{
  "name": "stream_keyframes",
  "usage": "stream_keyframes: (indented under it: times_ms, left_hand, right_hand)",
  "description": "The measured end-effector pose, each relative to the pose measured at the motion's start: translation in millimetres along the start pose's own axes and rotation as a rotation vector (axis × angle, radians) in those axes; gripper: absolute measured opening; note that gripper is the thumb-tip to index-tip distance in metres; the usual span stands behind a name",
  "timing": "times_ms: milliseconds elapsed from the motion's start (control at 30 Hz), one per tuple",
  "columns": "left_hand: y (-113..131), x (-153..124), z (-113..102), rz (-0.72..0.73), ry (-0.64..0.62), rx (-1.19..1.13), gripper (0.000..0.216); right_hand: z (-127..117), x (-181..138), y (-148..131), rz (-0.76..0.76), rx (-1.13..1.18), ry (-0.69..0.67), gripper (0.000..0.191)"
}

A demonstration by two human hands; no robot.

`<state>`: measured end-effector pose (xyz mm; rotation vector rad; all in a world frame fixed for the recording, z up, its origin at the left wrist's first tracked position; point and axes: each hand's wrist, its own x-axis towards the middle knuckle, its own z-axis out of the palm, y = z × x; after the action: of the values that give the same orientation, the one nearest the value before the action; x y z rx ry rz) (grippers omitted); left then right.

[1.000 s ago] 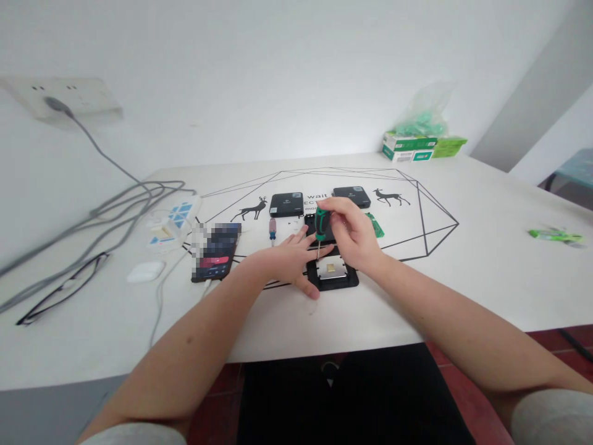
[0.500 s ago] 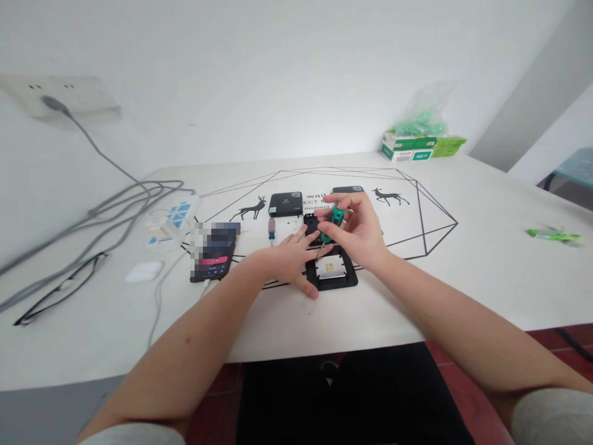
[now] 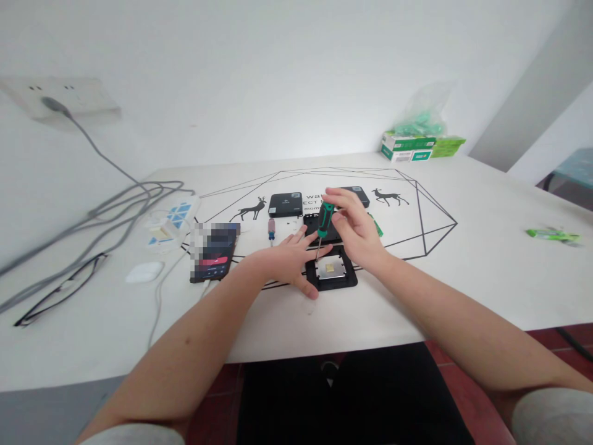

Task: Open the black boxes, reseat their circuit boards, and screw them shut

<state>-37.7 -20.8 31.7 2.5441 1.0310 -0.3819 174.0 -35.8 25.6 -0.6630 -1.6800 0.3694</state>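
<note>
A small black device (image 3: 332, 274) lies open on the white table (image 3: 287, 321), its silver plate showing. My right hand (image 3: 354, 230) grips a green-handled screwdriver (image 3: 323, 221), held nearly upright with its tip on the plate's upper left corner. My left hand (image 3: 290, 259) rests flat on the table with fingers spread, touching the device's left edge. A black cover (image 3: 319, 230) lies just behind the device, partly hidden by my right hand.
Two closed black boxes (image 3: 285, 204) (image 3: 357, 195) sit behind. A small screwdriver (image 3: 271, 229), a phone (image 3: 214, 251), a white earbud case (image 3: 144, 272), glasses (image 3: 55, 290), a power strip (image 3: 172, 221) with cables lie left. Green boxes (image 3: 410, 146) stand far back; a green wrapper (image 3: 553, 234) lies right.
My right hand tilted the screwdriver sideways off the device half a second ago, then stood it upright again with the tip on the plate. My left hand stayed still.
</note>
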Motion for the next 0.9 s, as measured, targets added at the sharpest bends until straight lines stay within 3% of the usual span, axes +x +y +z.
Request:
stream_keyframes:
  times_ms: [133,333,500,633,733,900]
  left_hand:
    - [1.8,-0.7,-1.1,-0.012,-0.013,0.012,0.136]
    - [0.7,-0.8,0.0,-0.004,-0.010,0.022,0.136]
    - [3.2,-1.6,-2.5,-0.008,-0.028,0.016,0.137]
    - [3.9,-2.4,-3.8,-0.013,-0.029,0.012,0.137]
    - [3.1,-2.8,-3.2,-0.011,-0.015,0.001,0.137]
    - [5.7,-3.5,-3.7,-0.017,-0.035,0.021,0.135]
  right_hand:
    - [0.1,1.1,1.7,0.000,0.014,-0.003,0.029]
    - [0.1,1.0,-4.1,0.148,0.263,-0.021,0.017]
    - [3.9,-0.4,-2.3,0.208,0.344,-0.023,0.041]
    - [4.7,-2.8,-0.6,0.210,0.361,-0.032,0.026]
    - [2.0,-2.7,-2.0,0.153,0.251,-0.031,0.020]
    - [-3.8,-0.3,-0.8,0.039,0.025,0.022,0.031]
